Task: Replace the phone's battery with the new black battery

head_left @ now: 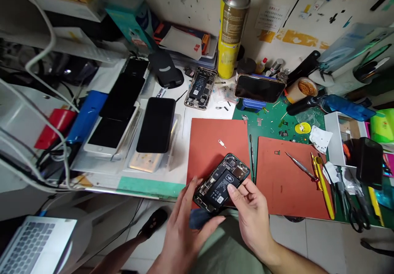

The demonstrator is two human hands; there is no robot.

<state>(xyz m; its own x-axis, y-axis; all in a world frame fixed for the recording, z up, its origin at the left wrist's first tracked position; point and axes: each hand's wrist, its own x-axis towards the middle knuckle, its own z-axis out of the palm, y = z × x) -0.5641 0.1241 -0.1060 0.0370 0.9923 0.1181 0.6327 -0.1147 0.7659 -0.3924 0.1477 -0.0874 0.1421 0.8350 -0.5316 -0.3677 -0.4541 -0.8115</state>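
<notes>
My right hand [253, 212] grips an opened phone [212, 183] by its right edge, thumb on the black battery and the other fingers curled at the side. The phone's inside faces up, with circuit parts and the battery showing. It is tilted, over the front edge of a red mat [212, 132]. At its lower left end is my left hand [187, 220], its fingers stretched along the edge and its thumb spread away below. Whether the left fingertips press on the phone is hard to tell. A SIM eject pin [221, 143] lies on the mat behind the phone.
A second red mat [292, 183] carries a thin metal tool [300, 165] and a yellow-handled tool [324, 187]. Scissors [353, 212] lie at the right edge. Phones [156, 124] rest on the left. A spray can [230, 35] stands behind, near another opened phone [200, 88].
</notes>
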